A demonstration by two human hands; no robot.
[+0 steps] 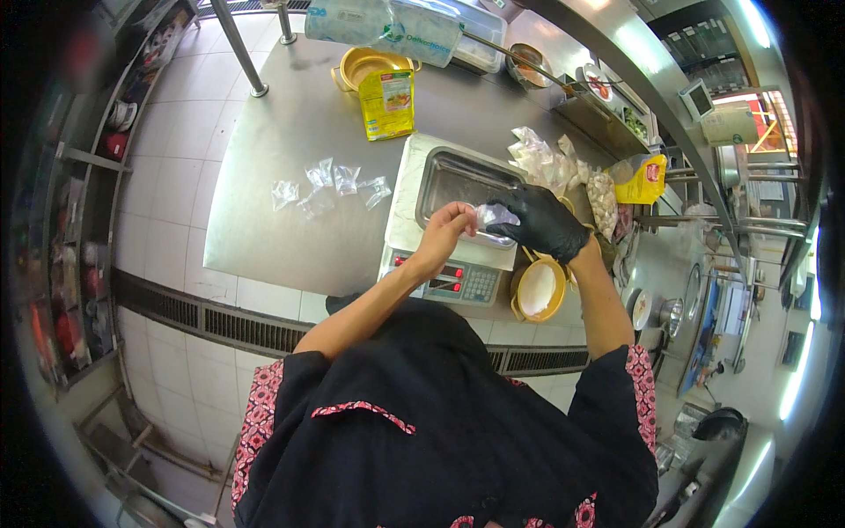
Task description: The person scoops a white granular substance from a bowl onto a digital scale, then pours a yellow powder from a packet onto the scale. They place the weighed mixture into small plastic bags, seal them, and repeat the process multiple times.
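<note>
My bare left hand pinches one edge of a small clear plastic bag. On the bag's other side, my right hand in a black glove also grips it. Both hands are above the front part of a rectangular steel tray, which rests on a digital weighing scale. Whether the bag contains anything is hard to tell. Beside the scale, to the right, stands a gold-coloured pot with white powder in it. Several small clear bags lie on the steel table to the left.
A yellow packet stands against a gold-coloured two-handled pot behind the scale. At the right are filled plastic bags, a bag of pale pieces and a yellow-and-clear pouch. A large plastic-film roll hangs at the back.
</note>
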